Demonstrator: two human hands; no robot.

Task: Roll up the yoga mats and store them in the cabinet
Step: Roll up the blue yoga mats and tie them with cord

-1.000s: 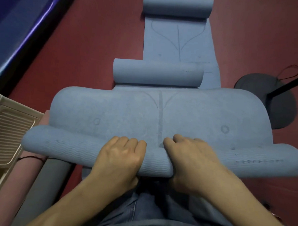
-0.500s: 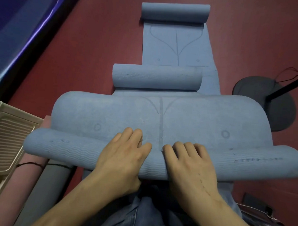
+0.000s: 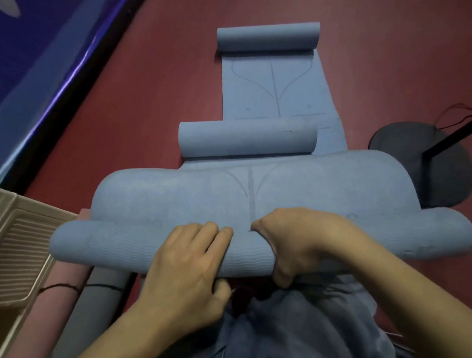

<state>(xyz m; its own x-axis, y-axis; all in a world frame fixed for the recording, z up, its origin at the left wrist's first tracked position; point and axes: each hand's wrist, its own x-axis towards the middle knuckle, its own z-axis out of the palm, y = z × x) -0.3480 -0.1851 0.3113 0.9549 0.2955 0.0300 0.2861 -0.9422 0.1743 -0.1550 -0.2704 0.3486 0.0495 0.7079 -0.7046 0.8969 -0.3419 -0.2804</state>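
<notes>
Dim, even indoor light with soft shadows, a slightly blurred picture, and wide-angle bending at the edges.

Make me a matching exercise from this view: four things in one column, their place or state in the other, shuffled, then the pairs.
Things
1. near mat
2. far mat
3. pink roll
4. lamp base

Places or states
A. rolled, lying on the floor at lower left
B. dark disc on the floor at right
C. both hands rolling its near end
D. flat in the middle, a roll at each end

Pairs: 1-C, 2-D, 3-A, 4-B
</notes>
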